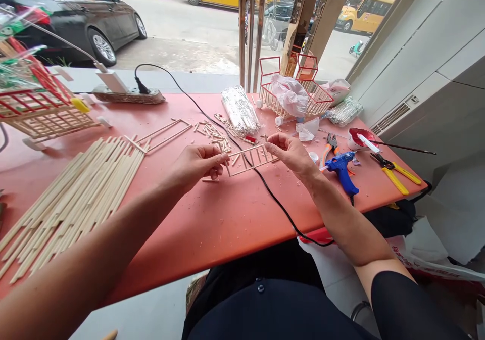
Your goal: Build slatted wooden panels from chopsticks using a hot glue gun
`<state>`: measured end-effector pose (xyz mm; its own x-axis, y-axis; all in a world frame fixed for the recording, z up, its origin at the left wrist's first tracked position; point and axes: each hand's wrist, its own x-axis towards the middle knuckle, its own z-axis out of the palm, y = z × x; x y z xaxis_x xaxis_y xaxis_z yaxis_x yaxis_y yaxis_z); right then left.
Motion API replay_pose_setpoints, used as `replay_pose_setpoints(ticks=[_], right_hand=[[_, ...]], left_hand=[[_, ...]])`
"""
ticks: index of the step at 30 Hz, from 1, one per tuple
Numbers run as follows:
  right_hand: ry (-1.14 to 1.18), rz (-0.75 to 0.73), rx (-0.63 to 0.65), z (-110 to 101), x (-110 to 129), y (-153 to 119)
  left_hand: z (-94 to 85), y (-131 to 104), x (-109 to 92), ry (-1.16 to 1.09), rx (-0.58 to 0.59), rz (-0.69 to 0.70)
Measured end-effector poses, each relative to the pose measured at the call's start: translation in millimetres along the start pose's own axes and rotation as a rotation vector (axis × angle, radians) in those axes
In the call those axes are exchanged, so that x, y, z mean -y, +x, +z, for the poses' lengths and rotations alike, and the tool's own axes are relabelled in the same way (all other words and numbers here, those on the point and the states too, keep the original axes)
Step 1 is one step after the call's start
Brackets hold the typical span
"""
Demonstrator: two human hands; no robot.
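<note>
Between my two hands, just above the pink-red table (pixel 212 229), is a small ladder-like frame (pixel 246 161) of thin wooden sticks with several crossbars. My left hand (pixel 197 164) pinches its left end. The fingers of my right hand (pixel 287 150) are closed on its right end. A short loose stick (pixel 210 180) lies below my left hand. Cut stick pieces (pixel 215 132) are scattered behind the frame. To the left, another stick frame (pixel 166 134) rests by a wide pile of long wooden sticks (pixel 79 193).
Right of my hands lie a blue glue gun (pixel 341 171), pliers (pixel 329 145), yellow-handled cutters (pixel 396 173) and a red bowl (pixel 359 139). A black cable (pixel 271 191) crosses the table. Finished-looking stick baskets stand at left (pixel 45 117) and back right (pixel 275 102). A power strip (pixel 129 95) sits behind.
</note>
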<state>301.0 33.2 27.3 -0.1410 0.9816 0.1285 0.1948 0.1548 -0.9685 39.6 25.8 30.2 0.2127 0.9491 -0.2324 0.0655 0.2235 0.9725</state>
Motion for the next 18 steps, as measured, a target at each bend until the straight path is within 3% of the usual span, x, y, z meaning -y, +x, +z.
replay_pose_setpoints(ticks=[7,13,18], right_hand=[[-0.076,-0.220,-0.093,15,16,-12],[-0.184,-0.295,0.029,42,29,-31],[-0.269,-0.270,0.075,51,30,-37]], left_hand=[[1.4,-28,4,-0.095,-0.102,0.107],[13.4,-42,3,-0.083,-0.123,0.168],[17.0,-50,0,-0.049,-0.133,0.193]])
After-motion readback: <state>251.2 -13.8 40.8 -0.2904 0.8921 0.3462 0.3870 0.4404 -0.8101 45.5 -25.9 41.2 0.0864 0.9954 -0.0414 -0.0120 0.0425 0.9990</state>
